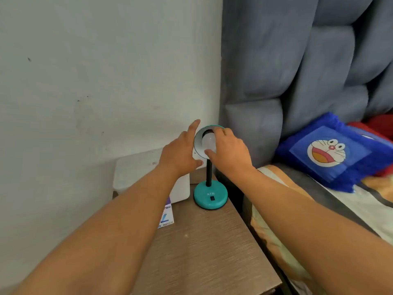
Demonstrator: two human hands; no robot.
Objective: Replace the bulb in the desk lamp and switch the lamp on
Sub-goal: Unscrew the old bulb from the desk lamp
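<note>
A small teal desk lamp stands on the brown bedside table, with a round teal base, a black stem and a shade tilted toward me. A white bulb sits inside the shade. My right hand is closed around the bulb, fingers over its top and thumb beneath. My left hand rests against the shade's left rim, with the index finger stretched up and the thumb under the shade. A black switch shows on the front of the base.
A white box stands on the table left of the lamp, against the wall. A small printed bulb carton lies in front of it. A bed with a blue cartoon pillow and a grey padded headboard borders the table's right side.
</note>
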